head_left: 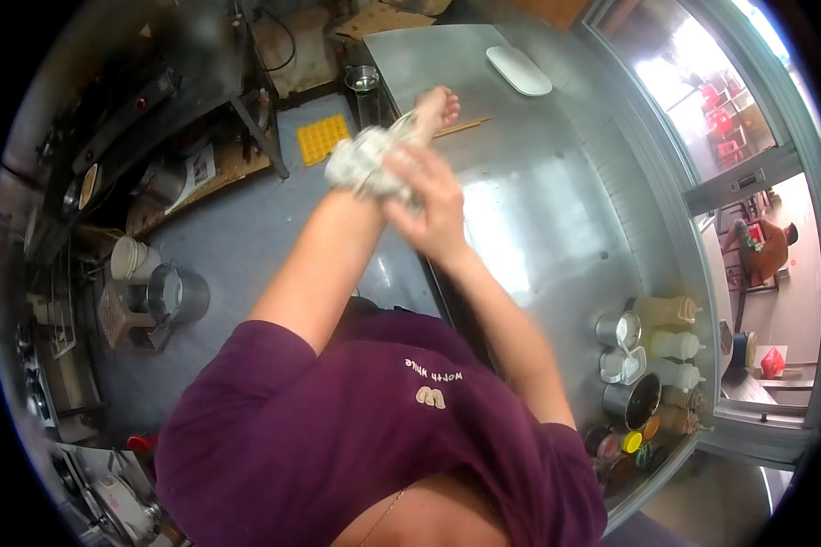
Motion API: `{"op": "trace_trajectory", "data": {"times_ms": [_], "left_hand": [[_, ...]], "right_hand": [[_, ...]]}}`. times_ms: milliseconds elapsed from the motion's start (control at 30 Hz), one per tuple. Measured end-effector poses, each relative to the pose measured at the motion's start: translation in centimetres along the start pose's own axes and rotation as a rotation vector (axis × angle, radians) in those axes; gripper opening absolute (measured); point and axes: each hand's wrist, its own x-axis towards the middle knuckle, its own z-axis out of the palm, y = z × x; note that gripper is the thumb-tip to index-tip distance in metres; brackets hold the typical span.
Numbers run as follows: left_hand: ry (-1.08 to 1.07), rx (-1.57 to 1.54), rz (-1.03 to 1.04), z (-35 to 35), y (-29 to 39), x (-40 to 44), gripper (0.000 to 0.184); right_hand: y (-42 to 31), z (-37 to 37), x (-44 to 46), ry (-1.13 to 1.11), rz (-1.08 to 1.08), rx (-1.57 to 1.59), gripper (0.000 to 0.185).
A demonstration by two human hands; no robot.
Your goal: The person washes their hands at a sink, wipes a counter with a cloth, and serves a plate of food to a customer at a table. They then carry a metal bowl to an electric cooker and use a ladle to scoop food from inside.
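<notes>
My left forearm stretches forward over the edge of the steel counter [566, 182]. At its end, my left hand [438, 107] is curled into a loose fist with nothing seen in it. A crumpled whitish cloth [360, 164] lies around the forearm below the wrist. My right hand [433, 205] presses this cloth against the forearm, its fingers closed over it and slightly blurred. A pair of chopsticks [465, 126] lies on the counter just beyond my left wrist.
A white oblong plate [520, 71] sits at the counter's far end. Squeeze bottles [675, 346] and metal pots [631, 399] line the right side. A yellow egg tray [322, 139] and a metal pot [178, 294] stand to the left. Beyond the window is a seated person [768, 252].
</notes>
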Motion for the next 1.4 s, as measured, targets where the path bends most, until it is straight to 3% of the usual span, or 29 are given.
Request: {"op": "trace_trajectory", "data": {"times_ms": [33,100,267,300,333,367,433,500,533,567,633,700,767,800,833,867,967,1000,1033,1067,1100,1133,1167,1233,1367,1400], "left_hand": [[0.013,-0.203,-0.13,-0.4,0.4,0.5,0.015],[0.062,-0.288,-0.113,-1.4,2.4,1.2,0.013],[0.032,-0.701,-0.087,-2.1,3.3,1.4,0.013],[-0.02,-0.745,-0.062,-2.0,3.1,1.0,0.014],[-0.073,-0.788,-0.037,-2.0,2.7,0.6,0.014],[-0.121,-0.659,0.172,-1.7,2.5,-1.2,0.017],[0.029,-0.813,-0.01,-1.2,3.5,-0.8,0.025],[0.048,-0.925,0.051,-1.0,4.9,-0.3,0.032],[0.069,-0.978,0.067,-1.5,5.0,-0.3,0.035],[-0.025,-1.309,-0.015,-2.2,6.2,0.0,0.044],[-0.16,-1.368,0.025,-2.9,8.5,0.6,0.055],[-0.4,-1.434,0.11,-2.7,12.4,-0.9,0.052],[-0.642,-1.413,0.233,-5.3,15.2,3.1,0.043],[-0.517,-1.39,0.298,-3.8,16.8,-1.7,0.034],[-0.651,-1.377,0.284,-6.1,17.1,0.0,0.022],[-0.678,-1.18,0.226,-8.7,17.9,0.6,0.042],[-0.317,-0.477,0.456,-10.9,14.1,-4.3,0.027],[-0.061,-0.105,0.466,-10.8,11.9,-6.5,0.028],[0.035,0.216,0.409,-11.1,9.3,-7.6,0.038],[-0.012,0.47,0.341,-11.3,6.6,-8.5,0.041],[-0.07,0.488,0.158,-10.7,3.8,-9.8,0.049],[-0.186,0.437,0.122,-10.4,0.6,-9.9,0.052],[-0.303,0.385,0.085,-9.9,-1.7,-10.3,0.054],[-0.461,-0.095,0.031,-7.6,-3.1,-12.4,0.051],[-0.273,-0.256,0.131,-8.3,-3.0,-10.2,0.042],[-0.134,-0.229,0.136,-8.0,-2.4,-10.2,0.038]], "right_hand": [[-1.5,-0.1,-0.4,-0.022,-0.133,0.043,0.046],[-4.7,-0.7,-1.2,-0.126,-0.194,0.083,0.048],[3.0,0.9,0.2,0.132,-0.114,-0.126,0.042],[5.3,1.2,0.9,0.212,-0.063,-0.223,0.04],[8.4,1.4,1.6,0.277,0.092,-0.085,0.038],[10.3,1.6,2.1,0.343,0.249,0.056,0.035],[9.5,1.2,2.3,0.35,0.53,0.487,0.032],[9.9,2.1,2.7,0.333,0.759,0.864,0.024],[10.1,2.7,2.3,0.29,0.878,1.159,0.023],[10.3,3.2,1.8,0.247,0.987,1.459,0.022],[7.7,3.5,0.4,-0.046,1.056,1.666,0.028],[7.3,5.1,-2.1,-0.283,1.157,1.694,0.028],[4.8,6.4,-4.0,-0.365,1.21,1.707,0.029],[5.1,7.1,-5.2,-0.466,1.115,1.791,0.029],[5.6,7.5,-6.1,-0.57,1.008,1.867,0.03],[3.7,5.7,-4.8,-0.502,1.154,1.6,0.026],[7.5,4.8,-4.6,-0.433,0.806,0.921,0.023],[9.0,4.3,-4.1,-0.322,0.882,0.906,0.024],[10.3,3.8,-3.5,-0.212,0.958,0.888,0.026],[11.3,3.3,-2.4,-0.143,0.941,0.952,0.028],[11.9,2.9,-1.2,-0.078,0.921,1.014,0.03],[11.6,2.5,-0.1,-0.086,0.875,0.978,0.035],[12.1,3.0,0.3,-0.111,0.808,0.7,0.037],[12.6,3.6,1.1,-0.13,0.643,0.149,0.041],[11.2,2.9,1.8,-0.33,0.335,-0.266,0.05],[11.4,2.4,2.1,-0.307,0.253,-0.452,0.052]]}}
